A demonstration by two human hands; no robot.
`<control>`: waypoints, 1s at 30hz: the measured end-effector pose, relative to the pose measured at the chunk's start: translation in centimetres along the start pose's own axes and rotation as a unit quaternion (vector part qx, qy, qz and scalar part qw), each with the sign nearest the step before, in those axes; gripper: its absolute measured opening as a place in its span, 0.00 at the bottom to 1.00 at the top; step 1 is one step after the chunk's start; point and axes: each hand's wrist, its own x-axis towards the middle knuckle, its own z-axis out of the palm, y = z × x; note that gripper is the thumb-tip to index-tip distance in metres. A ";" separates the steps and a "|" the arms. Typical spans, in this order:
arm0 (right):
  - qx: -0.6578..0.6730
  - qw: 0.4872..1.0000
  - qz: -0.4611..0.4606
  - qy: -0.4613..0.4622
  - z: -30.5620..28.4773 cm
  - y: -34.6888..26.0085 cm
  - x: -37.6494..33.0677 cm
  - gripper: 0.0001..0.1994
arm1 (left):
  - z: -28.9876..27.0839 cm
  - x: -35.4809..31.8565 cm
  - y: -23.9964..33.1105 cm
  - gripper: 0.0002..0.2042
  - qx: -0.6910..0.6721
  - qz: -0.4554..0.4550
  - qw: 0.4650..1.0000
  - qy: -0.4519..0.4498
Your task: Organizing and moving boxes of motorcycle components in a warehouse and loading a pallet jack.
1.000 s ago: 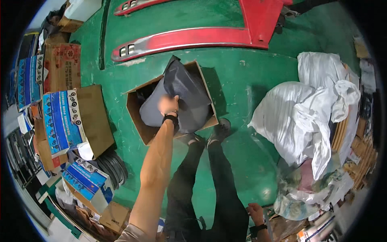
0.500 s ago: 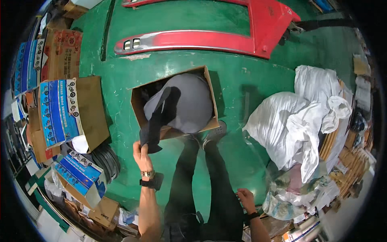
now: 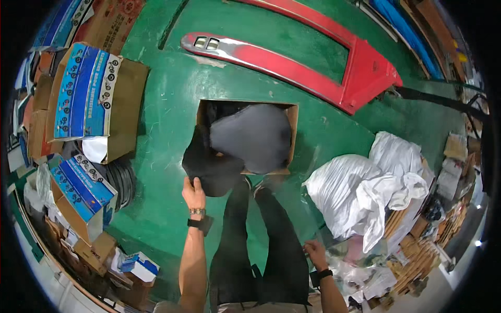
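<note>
A second ago my left hand (image 3: 193, 192) pressed the dark bag (image 3: 209, 164) inside the cardboard box (image 3: 293, 136); now it grips the bag's edge, pulled out toward seven o'clock.

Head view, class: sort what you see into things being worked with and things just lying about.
In use:
left hand, gripping the black sheet
black sheet, hanging over the box edge
open cardboard box holding a grey bag

Lying about:
red pallet jack
white sacks
blue printed cartons
right hand, low by the clutter
</note>
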 end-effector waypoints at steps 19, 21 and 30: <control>-0.425 0.867 -0.259 0.015 -14.1 -14.1 17.3 0.10 | 16.9 1.4 -5.2 0.36 0.105 -0.107 0.987 -0.049; -0.433 0.850 -0.300 0.004 -11.7 -21.4 19.9 0.11 | 17.3 0.0 -4.3 0.33 -0.002 -0.197 0.980 -0.032; -0.292 0.874 -0.366 -0.130 6.3 -35.5 32.9 0.33 | 25.9 3.0 -5.2 0.45 -0.213 -0.312 0.925 0.021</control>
